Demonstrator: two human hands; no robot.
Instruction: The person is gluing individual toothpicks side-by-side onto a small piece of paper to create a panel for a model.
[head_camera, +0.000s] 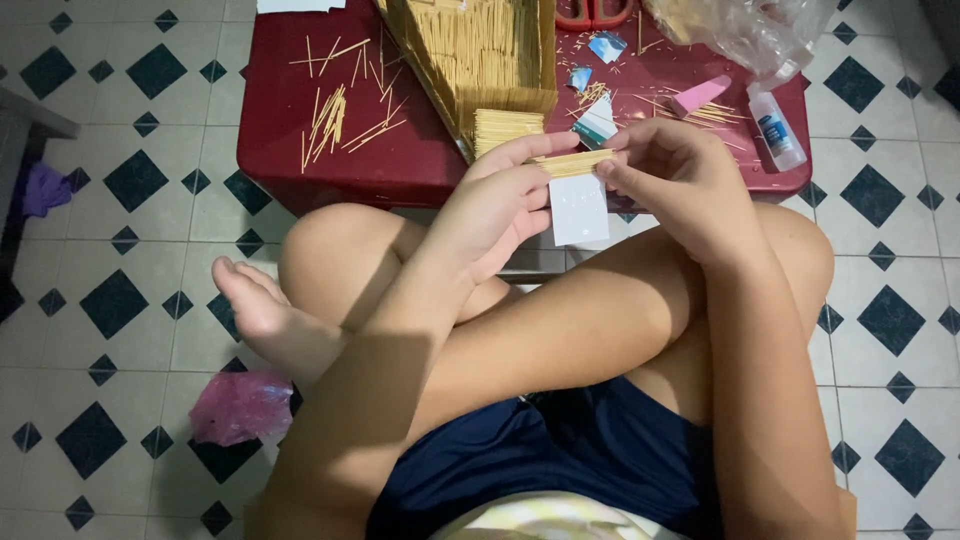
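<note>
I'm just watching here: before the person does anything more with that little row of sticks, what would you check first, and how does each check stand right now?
1. Row of sticks gripped at both ends by left hand and right hand: ok.
2. White paper sheet hanging under the row: ok; whether it is stuck on, cannot tell.
3. Glue bottle within reach on the red table: ok; cap shut, cannot tell.
4. Spare loose sticks on the table: ok.
5. Stick ends lined up evenly: cannot tell.
</note>
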